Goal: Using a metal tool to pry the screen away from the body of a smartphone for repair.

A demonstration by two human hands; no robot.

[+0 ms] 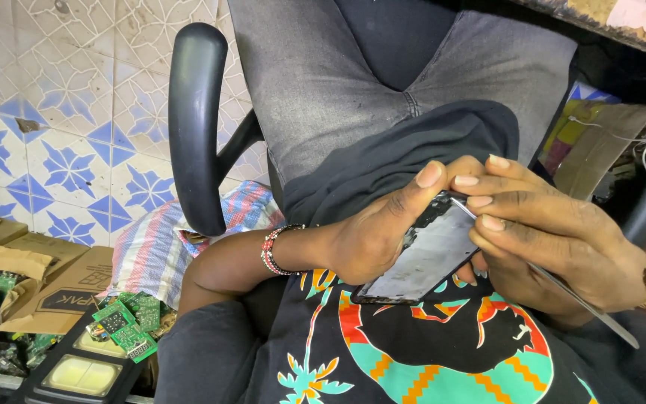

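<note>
Holding one black phone (420,258) over the lap, the left hand (375,239) grips its left edge, thumb on the top corner. Right hand (555,247) is clamped on one thin metal pry tool (562,288), fingers curled over the phone's right edge. Left of the phone: cardboard box (54,295) beside several green circuit boards (128,322); count unclear.

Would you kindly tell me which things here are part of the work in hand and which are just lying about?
In hand:
- dark phone panel, gripped by the left hand
- thin metal tweezers, held by the right hand, tip at the panel's edge

Lying about:
- green circuit boards
- cardboard boxes
- striped cloth
- chair armrest
</note>
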